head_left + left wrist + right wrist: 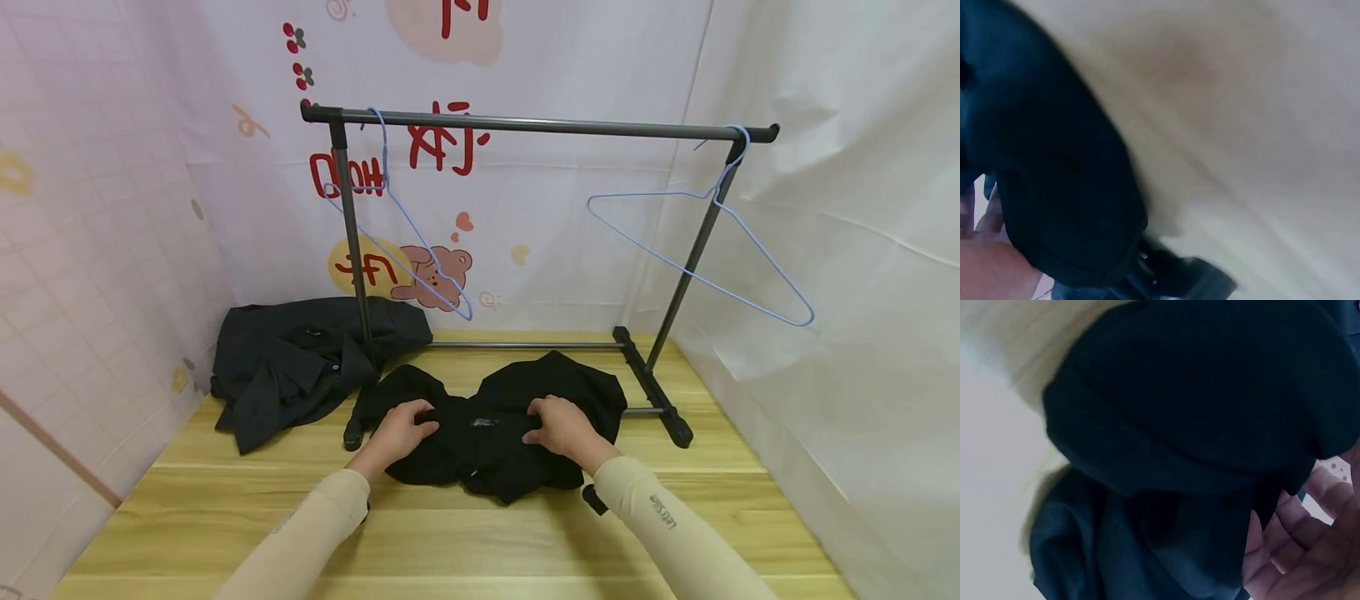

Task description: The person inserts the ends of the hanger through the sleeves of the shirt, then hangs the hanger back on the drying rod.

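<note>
A black top (510, 392) is spread in front of the rack, a small label visible near its middle. My left hand (401, 432) grips its left part, thumb and fingers pointing inward. On the other side my right hand (564, 427) grips the cloth, with fingers and thumb apart at the label's right. In the right wrist view, folds of the top (1197, 406) hang beside the curled fingers (1291, 531). The left wrist view shows dark cloth (1060, 150) covering part of that hand; its fingertips are hard to make out.
A dark garment with a button (300, 367) lies crumpled at the back left. Behind the top stands a metal rack (540, 125). One blue hanger (420, 237) hangs at its left end, another blue hanger (697, 271) at its right. Printed white cloth (555, 217) surrounds the wooden table (450, 550).
</note>
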Tool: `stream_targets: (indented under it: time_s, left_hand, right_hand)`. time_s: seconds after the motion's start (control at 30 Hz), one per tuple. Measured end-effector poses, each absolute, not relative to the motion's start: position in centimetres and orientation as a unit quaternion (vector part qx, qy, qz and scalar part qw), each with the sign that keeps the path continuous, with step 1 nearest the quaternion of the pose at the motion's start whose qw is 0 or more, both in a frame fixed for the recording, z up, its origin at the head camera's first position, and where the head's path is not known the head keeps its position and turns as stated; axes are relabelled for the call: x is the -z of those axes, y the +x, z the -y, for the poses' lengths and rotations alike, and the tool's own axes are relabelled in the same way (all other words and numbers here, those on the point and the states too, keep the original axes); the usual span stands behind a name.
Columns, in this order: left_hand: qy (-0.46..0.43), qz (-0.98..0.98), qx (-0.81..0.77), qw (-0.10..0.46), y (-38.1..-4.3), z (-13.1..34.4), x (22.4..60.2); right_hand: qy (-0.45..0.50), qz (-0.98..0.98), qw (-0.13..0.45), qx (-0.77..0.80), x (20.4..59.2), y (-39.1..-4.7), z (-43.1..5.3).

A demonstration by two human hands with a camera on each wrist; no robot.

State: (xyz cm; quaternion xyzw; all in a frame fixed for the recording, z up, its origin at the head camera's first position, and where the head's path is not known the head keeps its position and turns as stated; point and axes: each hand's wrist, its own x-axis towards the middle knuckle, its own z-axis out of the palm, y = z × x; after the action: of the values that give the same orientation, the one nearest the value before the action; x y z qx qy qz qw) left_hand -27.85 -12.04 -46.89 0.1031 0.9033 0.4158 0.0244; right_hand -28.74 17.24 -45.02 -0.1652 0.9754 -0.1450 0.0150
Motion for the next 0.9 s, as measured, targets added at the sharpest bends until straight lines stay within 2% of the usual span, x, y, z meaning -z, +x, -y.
stream_targets:
  time_s: [0.3,0.6,0.77,0.9]
  left_hand:
    - [0.097,-0.91,-0.402,0.032,-27.5,11.9,47.3]
    - [0.1,-0.926,-0.36,0.046,-28.0,12.1,47.5]
    - [0.109,-0.93,-0.349,0.049,-27.9,12.1,47.4]
    - [0.107,-0.931,-0.345,0.053,-27.9,12.1,47.3]
  right_hand:
    - [-0.177,-0.971,-0.016,0.162,45.4,-28.3,-17.7]
    - [-0.168,-0.964,-0.07,0.193,43.3,-28.3,-19.1]
    - [-0.137,-0.96,-0.135,0.204,40.9,-29.1,-21.1]
    - [-0.118,-0.945,-0.226,0.206,38.6,-30.1,-23.4]
